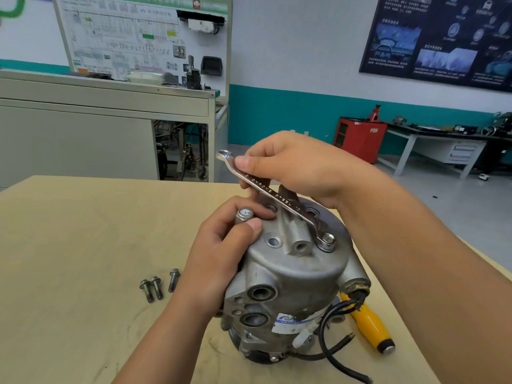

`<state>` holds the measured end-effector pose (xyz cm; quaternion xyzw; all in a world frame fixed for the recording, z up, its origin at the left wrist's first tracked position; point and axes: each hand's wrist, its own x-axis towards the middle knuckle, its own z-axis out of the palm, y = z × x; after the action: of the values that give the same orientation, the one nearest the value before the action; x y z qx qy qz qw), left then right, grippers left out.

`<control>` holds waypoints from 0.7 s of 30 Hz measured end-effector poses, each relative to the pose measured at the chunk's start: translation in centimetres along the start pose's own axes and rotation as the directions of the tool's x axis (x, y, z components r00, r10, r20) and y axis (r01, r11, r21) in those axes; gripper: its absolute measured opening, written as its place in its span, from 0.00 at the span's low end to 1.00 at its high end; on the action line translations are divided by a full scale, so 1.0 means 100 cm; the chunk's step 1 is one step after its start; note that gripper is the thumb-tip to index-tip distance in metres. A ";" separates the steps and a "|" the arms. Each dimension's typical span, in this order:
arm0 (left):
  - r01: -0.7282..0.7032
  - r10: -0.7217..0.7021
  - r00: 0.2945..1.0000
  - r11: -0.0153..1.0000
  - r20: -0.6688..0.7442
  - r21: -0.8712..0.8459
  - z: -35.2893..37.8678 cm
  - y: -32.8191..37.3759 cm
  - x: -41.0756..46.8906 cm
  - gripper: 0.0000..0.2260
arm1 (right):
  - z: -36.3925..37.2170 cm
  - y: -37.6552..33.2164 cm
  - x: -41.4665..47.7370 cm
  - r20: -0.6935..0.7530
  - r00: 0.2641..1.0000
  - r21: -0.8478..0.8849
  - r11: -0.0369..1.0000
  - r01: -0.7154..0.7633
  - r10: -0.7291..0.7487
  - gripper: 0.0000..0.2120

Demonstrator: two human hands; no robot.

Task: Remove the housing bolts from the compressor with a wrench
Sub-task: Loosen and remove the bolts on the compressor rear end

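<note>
Standing on end on the pale, scuffed wooden surface (pixel 83 245), the compressor (pixel 291 275) is a dull grey cast-metal cylinder with a domed, round end cap facing up. At 3 o'clock on that cap one housing bolt (pixel 328 239) sits in its boss, its hexagonal head encircled by the ring end of a polished steel combination wrench (pixel 273 194). The wrench's flat, stamped shank slants up across the cap toward 10 o'clock and ends in an open-ended head beyond the far rim.

The right hand (pixel 299 167) pinches the upper shank, thumb flat on top and fingers curled beneath. The left hand (pixel 221 253) grips the cap's edge at 9 o'clock, thumb and fingers closed around a short cylindrical stub (pixel 244 214) with a whitish tip. Round holes (pixel 273 241) with flat raised collars show elsewhere on the cap.

At 9 o'clock from the compressor three loose bolts (pixel 156 286) lie close together on the surface, dark, threaded and flange-headed. A black rubbery cable (pixel 322 333) loops out of the body at 5 o'clock. A screwdriver (pixel 370 327) with a smooth yellow handle and black butt lies just beside the compressor at 4 o'clock, its front part hidden behind the body.
</note>
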<state>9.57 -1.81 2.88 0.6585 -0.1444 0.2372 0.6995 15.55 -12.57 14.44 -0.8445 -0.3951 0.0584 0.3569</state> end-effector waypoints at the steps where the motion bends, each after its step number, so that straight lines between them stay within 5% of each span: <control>1: 0.009 -0.009 1.000 1.000 -0.001 -0.002 0.000 0.000 -0.001 0.07 | -0.001 0.000 0.001 -0.002 1.000 0.036 0.999 -0.028 0.028 0.17; 6: 0.030 -0.030 0.999 1.000 -0.010 -0.005 0.001 0.003 -0.002 0.07 | 0.001 0.001 0.007 0.030 0.995 0.143 0.985 -0.095 0.092 0.18; 10: 0.053 -0.053 0.999 0.999 -0.012 0.004 0.001 0.004 -0.002 0.08 | -0.011 0.005 0.005 -0.140 0.983 0.279 0.957 -0.079 0.122 0.12; 14: 0.051 -0.050 0.999 0.999 -0.018 0.012 0.001 0.006 -0.003 0.08 | -0.024 0.021 -0.020 -0.249 0.937 0.663 0.748 -0.020 0.246 0.06; 18: 0.039 -0.038 0.999 0.999 -0.030 0.020 0.002 0.006 -0.004 0.09 | -0.014 0.035 -0.065 -0.459 0.783 0.852 0.459 0.253 0.420 0.07; 21: 0.041 -0.040 0.998 0.999 -0.039 0.008 0.002 0.006 -0.004 0.09 | 0.009 0.043 -0.096 -0.604 0.615 0.796 0.411 0.444 0.507 0.10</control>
<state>8.94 -2.07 3.25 0.6594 -0.1164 0.2363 0.7041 11.35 -20.66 9.23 -0.4458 -0.0765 -0.1061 0.8855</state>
